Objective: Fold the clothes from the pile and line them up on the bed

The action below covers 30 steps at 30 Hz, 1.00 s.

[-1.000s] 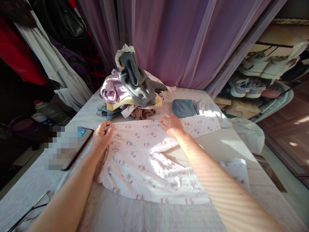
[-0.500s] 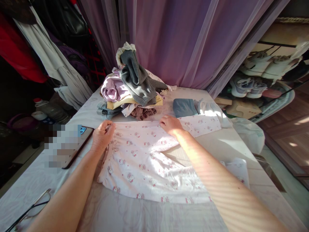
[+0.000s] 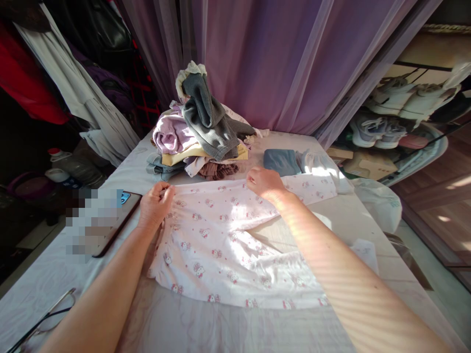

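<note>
Left grip (image 3: 156,206) pinched, right grip (image 3: 266,184) curled.

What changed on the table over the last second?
Right hand shifted slightly away from the wearer and to the right; the top edge of the printed trousers rose a little with it. No visible release or new grip.

Unchanged: left hand pinching the trousers' waist corner; clothes pile, phone and eyeglasses where they were.

Right hand (image 3: 265,183) slightly farther right
</note>
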### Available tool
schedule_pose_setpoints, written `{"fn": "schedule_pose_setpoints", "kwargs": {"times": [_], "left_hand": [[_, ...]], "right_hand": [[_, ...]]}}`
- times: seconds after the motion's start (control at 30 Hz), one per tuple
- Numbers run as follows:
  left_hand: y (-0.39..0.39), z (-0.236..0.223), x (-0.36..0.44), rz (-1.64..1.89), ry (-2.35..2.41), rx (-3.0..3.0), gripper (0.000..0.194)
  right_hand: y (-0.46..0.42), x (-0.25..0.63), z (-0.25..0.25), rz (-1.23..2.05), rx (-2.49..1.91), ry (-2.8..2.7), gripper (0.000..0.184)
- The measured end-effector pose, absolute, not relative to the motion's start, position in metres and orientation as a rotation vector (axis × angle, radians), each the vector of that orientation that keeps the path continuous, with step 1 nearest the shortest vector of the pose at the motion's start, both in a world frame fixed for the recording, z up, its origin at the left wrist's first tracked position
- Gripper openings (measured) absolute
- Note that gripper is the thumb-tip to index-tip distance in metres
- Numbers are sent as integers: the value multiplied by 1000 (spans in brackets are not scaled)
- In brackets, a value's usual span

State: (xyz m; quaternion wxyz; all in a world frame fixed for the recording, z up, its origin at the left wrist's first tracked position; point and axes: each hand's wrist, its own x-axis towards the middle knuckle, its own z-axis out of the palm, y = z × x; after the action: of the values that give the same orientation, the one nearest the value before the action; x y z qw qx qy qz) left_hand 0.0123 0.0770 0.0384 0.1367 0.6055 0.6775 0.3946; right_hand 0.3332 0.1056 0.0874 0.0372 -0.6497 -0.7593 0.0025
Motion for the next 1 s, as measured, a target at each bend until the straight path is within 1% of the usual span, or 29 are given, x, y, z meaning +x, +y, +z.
{"fn": "schedule_pose_setpoints", "kwargs": {"times": [0.13, 0.2, 0.27, 0.37, 0.53, 0.67, 0.77, 0.9, 1.0], "left_hand": [[80, 37, 7, 1027, 1825, 1793, 37], [83, 36, 3, 970, 1754, 1822, 41], [86, 34, -1, 983, 1738, 1860, 39], [89, 32, -3, 996, 1802, 1898, 35], [92, 32, 1, 825, 2015, 1905, 34], [91, 32, 4, 676, 2153, 1944, 35], [88, 35, 6, 656, 2165, 2031, 38], [74, 47, 24, 741, 1975, 2377, 35], [56, 50, 52, 602, 1495, 2615, 36]], "right_hand": [[109, 331, 87, -68, -2002, -2202, 25], [113, 329, 84, -19, -2002, -2274, 23], [116, 328, 78, 61, -2037, -2342, 23], [123, 327, 69, 30, -2104, -2279, 27], [131, 323, 55, -173, -2056, -2329, 31], [133, 316, 47, -181, -2029, -2365, 33], [135, 314, 44, -177, -2013, -2385, 34], [141, 316, 46, -165, -1995, -2432, 33], [146, 317, 46, -149, -2001, -2463, 35]]}}
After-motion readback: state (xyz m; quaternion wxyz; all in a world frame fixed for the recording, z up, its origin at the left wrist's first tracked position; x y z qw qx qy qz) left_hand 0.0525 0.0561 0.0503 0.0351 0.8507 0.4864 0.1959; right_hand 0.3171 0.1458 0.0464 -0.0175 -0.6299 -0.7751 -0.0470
